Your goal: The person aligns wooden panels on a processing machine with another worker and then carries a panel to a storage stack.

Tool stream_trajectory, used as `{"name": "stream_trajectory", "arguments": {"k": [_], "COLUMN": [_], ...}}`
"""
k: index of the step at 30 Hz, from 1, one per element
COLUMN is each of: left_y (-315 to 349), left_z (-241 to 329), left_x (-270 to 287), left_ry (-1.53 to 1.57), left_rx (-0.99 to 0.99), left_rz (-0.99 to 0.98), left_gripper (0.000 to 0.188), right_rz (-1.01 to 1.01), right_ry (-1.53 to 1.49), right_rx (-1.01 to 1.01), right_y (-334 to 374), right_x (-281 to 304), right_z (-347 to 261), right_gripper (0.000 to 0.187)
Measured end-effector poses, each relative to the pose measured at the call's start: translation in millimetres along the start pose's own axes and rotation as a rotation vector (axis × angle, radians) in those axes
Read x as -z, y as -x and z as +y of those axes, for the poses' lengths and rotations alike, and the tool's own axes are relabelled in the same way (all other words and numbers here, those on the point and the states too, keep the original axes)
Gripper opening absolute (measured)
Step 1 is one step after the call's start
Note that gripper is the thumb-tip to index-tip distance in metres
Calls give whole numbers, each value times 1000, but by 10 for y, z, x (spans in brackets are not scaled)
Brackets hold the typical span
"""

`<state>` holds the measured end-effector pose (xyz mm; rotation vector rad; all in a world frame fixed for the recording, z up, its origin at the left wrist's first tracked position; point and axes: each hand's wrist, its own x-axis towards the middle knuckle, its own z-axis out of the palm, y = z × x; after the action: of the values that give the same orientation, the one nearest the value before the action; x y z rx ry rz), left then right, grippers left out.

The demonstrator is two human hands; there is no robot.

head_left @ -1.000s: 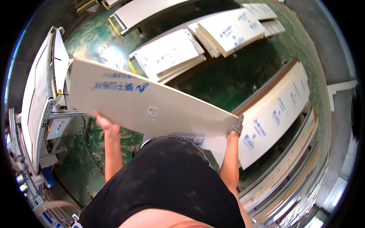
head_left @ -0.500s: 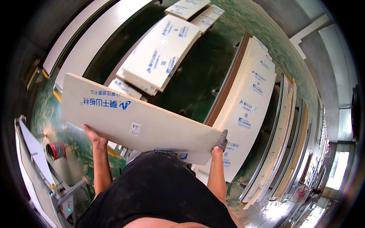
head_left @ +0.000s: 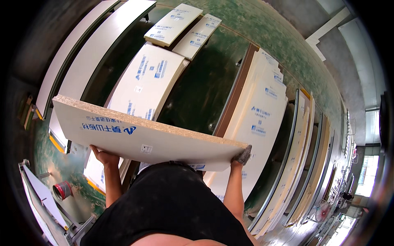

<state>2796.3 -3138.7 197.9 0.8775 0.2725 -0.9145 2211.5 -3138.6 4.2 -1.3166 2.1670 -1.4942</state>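
A long white-faced particle board (head_left: 176,148) is held across my front, printed in blue and bearing a small label. Its speckled, chip-coloured upper edge faces me, so the board is tilted. My left hand (head_left: 106,157), bare, grips the lower edge left of the middle with its thumb against the face. My right hand (head_left: 243,156), in a grey glove, is closed around the right end. Some fingers of both hands are hidden by the board. Just beyond it lies a stack of white printed boards (head_left: 141,80), partly covered by the held one.
More printed boards (head_left: 262,110) lie stacked on a brown-edged rack to the right. Smaller stacks (head_left: 174,24) sit at the far end. Long white panels (head_left: 98,45) rest on the left. A red bucket (head_left: 62,191) stands on the green floor near a machine (head_left: 45,205) at lower left.
The held board has tipped so that more of its chip edge shows, and its left end sits lower in view. The stacks beyond have shifted left in view. Both hands keep their grip.
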Motion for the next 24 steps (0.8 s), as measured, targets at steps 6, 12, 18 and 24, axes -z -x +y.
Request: {"name": "stream_trajectory", "arguments": {"k": [6,12,18,24], "left_y": [-907,-1802,-2305,-2521], "left_z": [-1115,-2206,-3468,-4938], "left_x": [-1366,-2880,-4044,-4820], "left_ry": [50,32,30,287], "left_rx": [105,315,421,539], "left_rz": [-33,-308,-305,-170], "left_gripper": [77,80,91,94], "right_rz": [161,195,143,-94], "right_ry": [-205,-637,-799,-277], "right_rx": [-384,-477,-642,60], "right_y": [-1446,-2969,-4583,-6931], "right_x": [-604,-876,-1084,-1490], "right_z": [-166,-595,-349,152], "right_gripper": [52,68,72,74]}}
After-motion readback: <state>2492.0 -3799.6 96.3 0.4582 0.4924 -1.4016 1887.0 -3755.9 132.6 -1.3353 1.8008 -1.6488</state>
